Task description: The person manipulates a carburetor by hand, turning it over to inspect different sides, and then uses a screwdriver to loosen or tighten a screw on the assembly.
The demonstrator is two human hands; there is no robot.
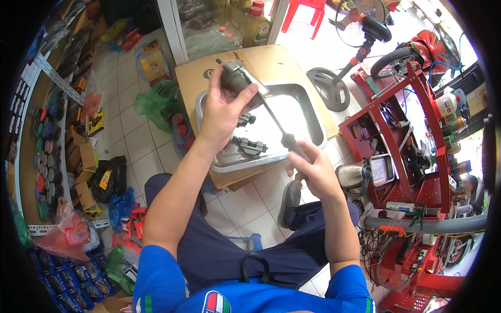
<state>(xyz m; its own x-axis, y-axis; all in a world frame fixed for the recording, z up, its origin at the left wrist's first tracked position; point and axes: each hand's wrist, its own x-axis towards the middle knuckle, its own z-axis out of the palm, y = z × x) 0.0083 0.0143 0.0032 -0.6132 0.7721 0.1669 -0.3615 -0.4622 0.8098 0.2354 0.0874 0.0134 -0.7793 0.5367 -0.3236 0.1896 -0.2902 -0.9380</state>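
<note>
A grey metal part [235, 79] is gripped in the left hand [220, 110], with the thumb laid across its near side. A screwdriver [289, 141] is held by its dark handle in the right hand [316, 170], the fingers being curled around the grip. Its shaft is pointed far and left, toward the part; whether the tip is seated cannot be told.

Both objects are held above a metal tray [292, 112], by which a cardboard box [195, 75] is largely covered. Two dark blocks, a nearer one [251, 146] and a farther one [246, 120], are contained in the tray's left half.

To the left of the box, a green plastic bag [155, 99] is seen on the tiled floor [248, 209]. To the right, a metal jug [352, 176] is placed beside a red tool cart [442, 161]. Farther off, a round fan base [323, 86] is seen on the right, and a red stool [302, 6] is partly shown at the far side.
</note>
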